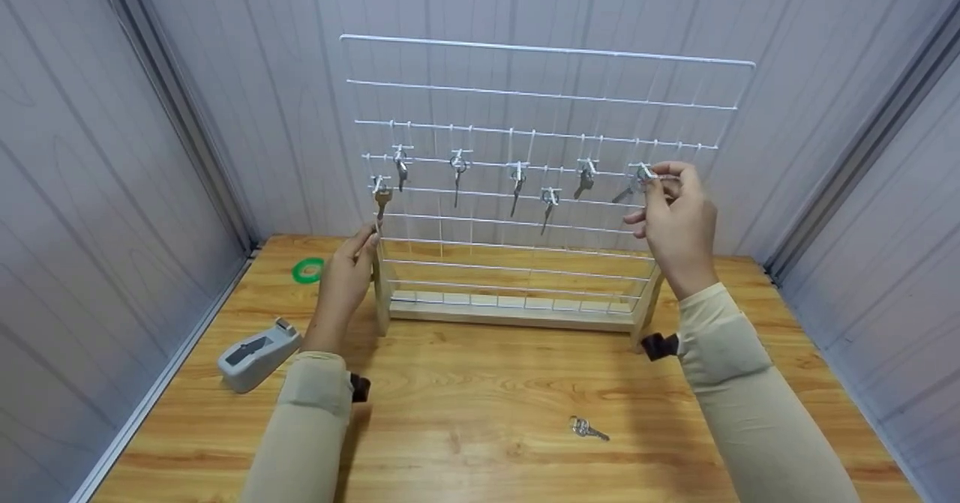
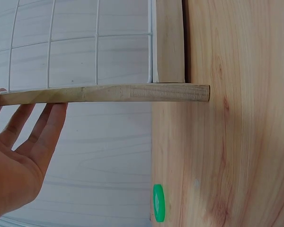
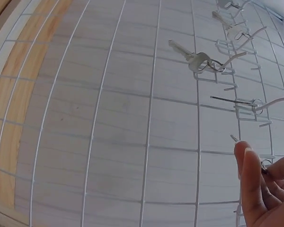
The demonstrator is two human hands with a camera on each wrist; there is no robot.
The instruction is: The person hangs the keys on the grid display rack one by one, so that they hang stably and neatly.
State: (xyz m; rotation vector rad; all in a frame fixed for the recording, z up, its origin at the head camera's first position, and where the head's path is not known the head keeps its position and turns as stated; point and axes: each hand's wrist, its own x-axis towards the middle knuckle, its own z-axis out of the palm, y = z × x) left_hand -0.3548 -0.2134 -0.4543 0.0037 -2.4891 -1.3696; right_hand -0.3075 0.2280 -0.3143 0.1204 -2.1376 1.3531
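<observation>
A white wire grid rack (image 1: 547,49) stands upright in a wooden base, with several keys hanging from its hooks. My left hand (image 1: 341,282) grips the rack's left wooden post (image 1: 383,293); in the left wrist view its fingers lie against one side of that post (image 2: 132,92). At the far right hook, my right hand (image 1: 684,222) pinches the ring of a key (image 1: 625,192). The right wrist view shows this key's tip (image 3: 234,138) poking past the fingertips, which hide most of it. Nearest to it hangs another key (image 1: 587,177).
One loose key (image 1: 589,429) on a ring lies on the wooden table toward the front. A grey tape dispenser (image 1: 247,375) sits to the left, and a green tape roll (image 1: 298,270) lies behind it. Panelled walls enclose the table at the back and sides.
</observation>
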